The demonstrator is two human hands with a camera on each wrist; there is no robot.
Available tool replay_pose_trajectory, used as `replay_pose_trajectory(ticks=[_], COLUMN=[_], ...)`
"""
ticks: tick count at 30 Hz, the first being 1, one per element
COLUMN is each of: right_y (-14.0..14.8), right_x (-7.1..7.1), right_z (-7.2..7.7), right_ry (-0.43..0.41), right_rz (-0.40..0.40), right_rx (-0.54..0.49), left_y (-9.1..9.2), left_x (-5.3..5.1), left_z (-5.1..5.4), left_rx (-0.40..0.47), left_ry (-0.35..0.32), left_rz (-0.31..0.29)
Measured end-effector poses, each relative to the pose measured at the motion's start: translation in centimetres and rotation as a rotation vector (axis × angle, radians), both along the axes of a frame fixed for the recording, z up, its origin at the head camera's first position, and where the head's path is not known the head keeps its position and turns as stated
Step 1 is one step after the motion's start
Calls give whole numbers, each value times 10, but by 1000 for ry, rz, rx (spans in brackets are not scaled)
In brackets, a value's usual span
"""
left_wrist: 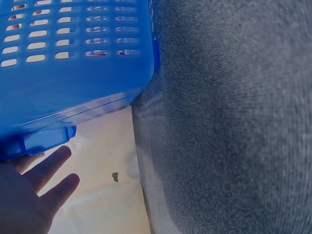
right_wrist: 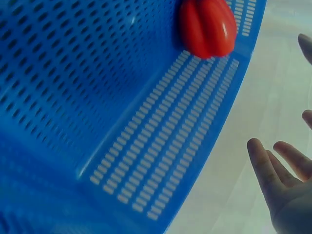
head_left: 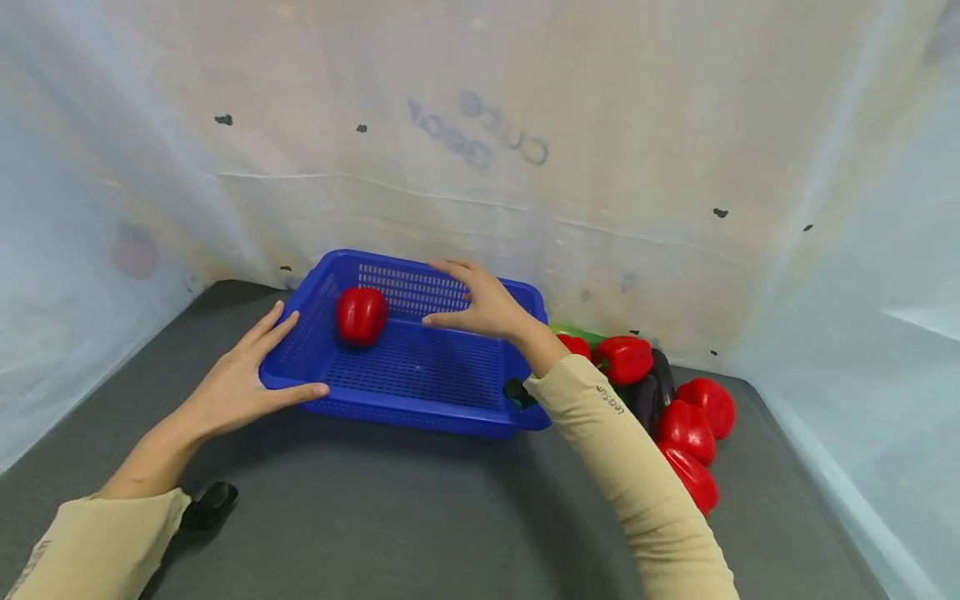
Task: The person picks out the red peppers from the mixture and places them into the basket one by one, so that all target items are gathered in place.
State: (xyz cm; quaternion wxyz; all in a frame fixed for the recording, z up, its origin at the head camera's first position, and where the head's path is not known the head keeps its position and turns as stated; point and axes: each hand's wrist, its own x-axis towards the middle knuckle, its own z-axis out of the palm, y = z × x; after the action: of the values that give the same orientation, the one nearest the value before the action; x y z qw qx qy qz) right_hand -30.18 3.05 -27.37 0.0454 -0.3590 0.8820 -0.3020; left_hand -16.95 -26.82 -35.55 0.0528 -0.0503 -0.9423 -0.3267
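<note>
A blue plastic basket (head_left: 420, 408) with slotted walls stands on the dark table, one red bell pepper (head_left: 362, 317) lying in its left end. At the basket's left end is my left hand (head_left: 236, 387), fingers spread and thumb along the front rim; the left wrist view has its fingers beside the rim handle (left_wrist: 46, 139). Over the basket's right half hovers my right hand (head_left: 483, 304), fingers apart and nothing between them. From the right wrist view, that hand (right_wrist: 287, 190) is above the rim, away from the pepper (right_wrist: 208, 27).
Right of the basket lie several red bell peppers (head_left: 686, 432), dark eggplants (head_left: 643, 400) and a green vegetable (head_left: 581, 333), partly behind my right sleeve. Pale plastic sheeting (head_left: 637, 150) hangs around the back and sides of the grey table (head_left: 360, 517).
</note>
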Motion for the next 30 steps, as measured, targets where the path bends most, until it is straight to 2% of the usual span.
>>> replay_pose_trajectory(ticks=[8,18,25,30], right_y=[27,44,58,72], right_x=[1,-1,-2,0], right_z=[-2,4,3,-1], right_ry=[-17,-33,-78,-64], right_rz=[-24,-61,-122,-162], right_rx=[3,56,15,8], left_y=[-6,-12,-12,-12], left_x=[-1,0,-1,0], left_z=[-2,-2,0,-1], left_rx=[-9,-18,-25,-17], left_ry=[-4,6,10,13], left_rz=[-8,0,-1,-5])
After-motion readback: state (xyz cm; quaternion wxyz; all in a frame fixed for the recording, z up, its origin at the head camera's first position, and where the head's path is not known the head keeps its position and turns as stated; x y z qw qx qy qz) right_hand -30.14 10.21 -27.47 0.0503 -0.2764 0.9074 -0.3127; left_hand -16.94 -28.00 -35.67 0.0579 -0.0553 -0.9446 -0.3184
